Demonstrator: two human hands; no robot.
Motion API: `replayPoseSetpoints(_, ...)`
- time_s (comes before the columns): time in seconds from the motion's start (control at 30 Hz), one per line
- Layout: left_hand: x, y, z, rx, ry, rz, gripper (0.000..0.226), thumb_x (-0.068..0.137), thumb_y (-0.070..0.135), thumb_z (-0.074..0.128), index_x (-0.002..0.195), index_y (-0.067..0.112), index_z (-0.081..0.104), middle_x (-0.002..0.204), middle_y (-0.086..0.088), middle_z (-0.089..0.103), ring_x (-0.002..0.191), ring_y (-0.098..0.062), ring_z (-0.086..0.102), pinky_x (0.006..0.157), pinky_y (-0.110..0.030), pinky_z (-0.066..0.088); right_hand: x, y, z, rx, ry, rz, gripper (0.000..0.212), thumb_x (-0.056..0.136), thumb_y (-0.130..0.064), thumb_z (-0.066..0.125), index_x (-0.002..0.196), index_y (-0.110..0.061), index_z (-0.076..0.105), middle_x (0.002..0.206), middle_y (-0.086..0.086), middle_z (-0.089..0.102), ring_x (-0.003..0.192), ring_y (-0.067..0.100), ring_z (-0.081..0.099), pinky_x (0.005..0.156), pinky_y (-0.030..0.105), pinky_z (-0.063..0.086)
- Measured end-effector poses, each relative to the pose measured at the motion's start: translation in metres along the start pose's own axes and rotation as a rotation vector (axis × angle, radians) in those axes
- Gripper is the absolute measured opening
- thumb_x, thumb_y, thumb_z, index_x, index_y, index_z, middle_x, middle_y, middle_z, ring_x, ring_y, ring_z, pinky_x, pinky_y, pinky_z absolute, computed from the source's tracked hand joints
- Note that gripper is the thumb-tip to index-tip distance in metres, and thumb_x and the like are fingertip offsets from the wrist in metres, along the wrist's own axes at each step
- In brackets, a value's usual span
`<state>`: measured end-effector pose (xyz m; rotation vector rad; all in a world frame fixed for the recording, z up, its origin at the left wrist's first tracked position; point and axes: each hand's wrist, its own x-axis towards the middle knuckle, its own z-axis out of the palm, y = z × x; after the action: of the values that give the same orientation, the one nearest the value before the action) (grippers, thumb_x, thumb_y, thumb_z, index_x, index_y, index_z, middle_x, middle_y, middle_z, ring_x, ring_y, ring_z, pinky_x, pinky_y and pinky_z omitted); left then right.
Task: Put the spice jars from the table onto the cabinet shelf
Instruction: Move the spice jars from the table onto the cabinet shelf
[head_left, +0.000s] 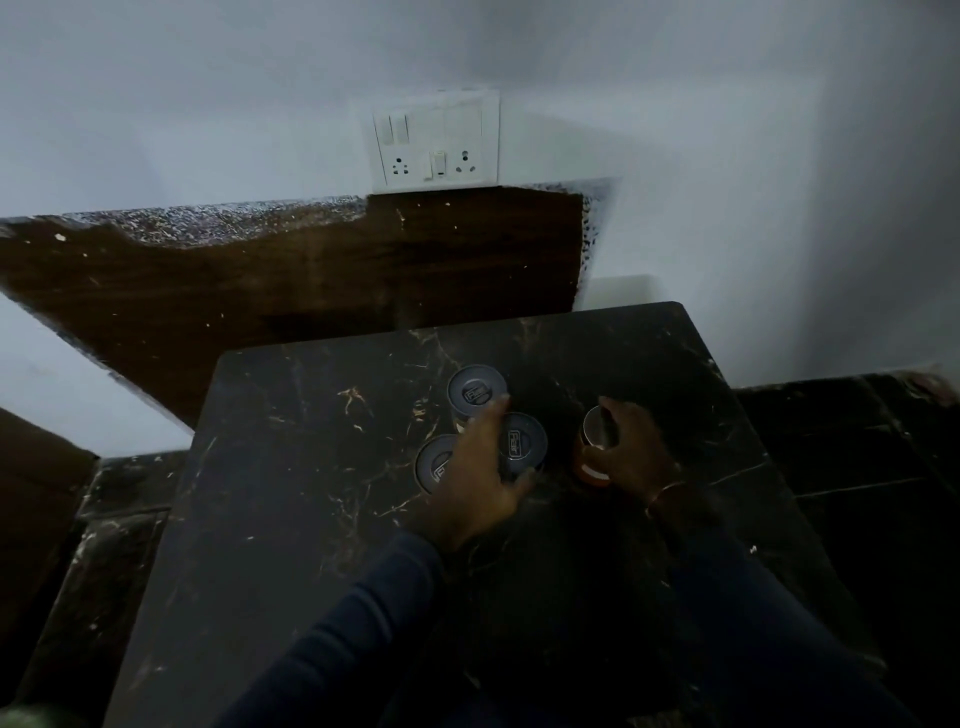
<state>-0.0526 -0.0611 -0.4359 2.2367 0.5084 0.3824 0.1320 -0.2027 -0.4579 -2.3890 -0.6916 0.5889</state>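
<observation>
Several spice jars stand on a dark marble table (291, 519). Three grey-lidded jars cluster near the middle: a far one (476, 392), a near-left one (434, 462), and a right one (523, 441). My left hand (480, 475) reaches over them, with its fingers and thumb curled round the right grey-lidded jar. A little to the right, an orange jar with a shiny lid (595, 452) leans over, and my right hand (631, 449) grips it from the right side. The cabinet shelf is out of view.
A brown wooden panel (260, 291) stands behind the table against a white wall. A white switch-and-socket plate (436, 140) sits above it. Dark marble floor (857, 457) lies to the right and left of the table.
</observation>
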Motion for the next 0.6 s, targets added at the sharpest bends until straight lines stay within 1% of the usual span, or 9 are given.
replayPoseSetpoints(0.07, 0.003, 0.005, 0.006, -0.046, -0.115, -0.041, 0.090, 0.079, 0.038, 0.071, 0.151, 0.024, 0.020, 0.154, -0.001, 0.031, 0.139, -0.012, 0.033, 0.112, -0.031, 0.034, 0.001, 0.001, -0.006, 0.012, -0.021, -0.036, 0.079, 0.073, -0.028, 0.081, 0.142, -0.019, 0.044, 0.142, 0.008, 0.043, 0.130, 0.024, 0.046, 0.101, 0.029, 0.038)
replayPoseSetpoints(0.13, 0.006, 0.007, 0.009, -0.103, -0.179, -0.088, 0.091, 0.076, 0.047, 0.071, 0.149, 0.034, 0.018, 0.153, 0.003, 0.030, 0.137, -0.010, 0.033, 0.107, -0.026, 0.034, -0.001, -0.007, -0.013, 0.037, -0.015, -0.048, 0.074, 0.072, -0.043, 0.078, 0.138, -0.028, 0.047, 0.136, 0.002, 0.048, 0.121, 0.019, 0.051, 0.093, 0.031, 0.045)
replayPoseSetpoints(0.2, 0.008, 0.008, 0.006, -0.163, -0.209, -0.136, 0.093, 0.072, 0.055, 0.071, 0.146, 0.042, 0.017, 0.153, 0.005, 0.029, 0.134, -0.008, 0.035, 0.101, -0.023, 0.036, -0.004, -0.025, -0.024, 0.088, 0.015, -0.062, 0.067, 0.072, -0.055, 0.072, 0.132, -0.035, 0.049, 0.128, -0.007, 0.051, 0.111, 0.012, 0.052, 0.083, 0.029, 0.046)
replayPoseSetpoints(0.27, 0.008, 0.010, 0.002, -0.267, -0.244, -0.171, 0.094, 0.069, 0.055, 0.075, 0.144, 0.047, 0.017, 0.151, 0.009, 0.031, 0.127, 0.000, 0.038, 0.088, -0.012, 0.042, -0.010, -0.047, -0.038, 0.198, 0.006, -0.130, 0.063, 0.072, -0.059, 0.067, 0.129, -0.036, 0.052, 0.119, -0.014, 0.052, 0.104, 0.007, 0.052, 0.078, 0.026, 0.046)
replayPoseSetpoints(0.33, 0.005, 0.016, -0.003, -0.380, -0.272, -0.170, 0.095, 0.068, 0.050, 0.079, 0.142, 0.048, 0.020, 0.140, 0.017, 0.038, 0.114, 0.009, 0.049, 0.074, -0.002, 0.046, -0.018, -0.070, -0.050, 0.308, -0.015, -0.183, 0.049, 0.076, -0.056, 0.065, 0.120, -0.036, 0.057, 0.109, -0.021, 0.055, 0.098, 0.005, 0.058, 0.072, 0.022, 0.047)
replayPoseSetpoints(0.4, 0.001, 0.024, -0.010, -0.430, -0.251, -0.175, 0.090, 0.065, 0.049, 0.079, 0.136, 0.051, 0.024, 0.128, 0.023, 0.042, 0.104, 0.020, 0.051, 0.072, 0.003, 0.043, -0.023, -0.089, -0.058, 0.351, -0.014, -0.214, 0.036, 0.080, -0.055, 0.065, 0.112, -0.039, 0.058, 0.096, -0.024, 0.056, 0.090, 0.002, 0.060, 0.064, 0.019, 0.047)
replayPoseSetpoints(0.47, -0.004, 0.032, -0.018, -0.444, -0.188, -0.185, 0.081, 0.063, 0.050, 0.078, 0.122, 0.061, 0.024, 0.118, 0.026, 0.045, 0.097, 0.028, 0.049, 0.069, 0.005, 0.041, -0.025, -0.107, -0.061, 0.373, -0.032, -0.227, 0.037, 0.080, -0.059, 0.064, 0.110, -0.037, 0.059, 0.095, -0.022, 0.057, 0.087, 0.002, 0.060, 0.061, 0.019, 0.049)
replayPoseSetpoints(0.5, -0.007, 0.035, -0.023, -0.456, -0.157, -0.188, 0.078, 0.063, 0.050, 0.077, 0.120, 0.061, 0.026, 0.116, 0.027, 0.047, 0.096, 0.028, 0.050, 0.069, 0.004, 0.042, -0.026, -0.115, -0.060, 0.388, -0.052, -0.231, 0.041, 0.080, -0.061, 0.063, 0.111, -0.035, 0.060, 0.098, -0.020, 0.058, 0.089, 0.004, 0.061, 0.061, 0.020, 0.050)
replayPoseSetpoints(0.6, -0.013, 0.036, -0.031, -0.511, -0.099, -0.197, 0.084, 0.062, 0.047, 0.079, 0.129, 0.050, 0.028, 0.119, 0.022, 0.051, 0.099, 0.017, 0.056, 0.071, 0.000, 0.046, -0.028, -0.127, -0.053, 0.471, -0.100, -0.244, 0.066, 0.072, -0.069, 0.062, 0.123, -0.028, 0.059, 0.117, -0.005, 0.061, 0.102, 0.015, 0.062, 0.073, 0.030, 0.056)
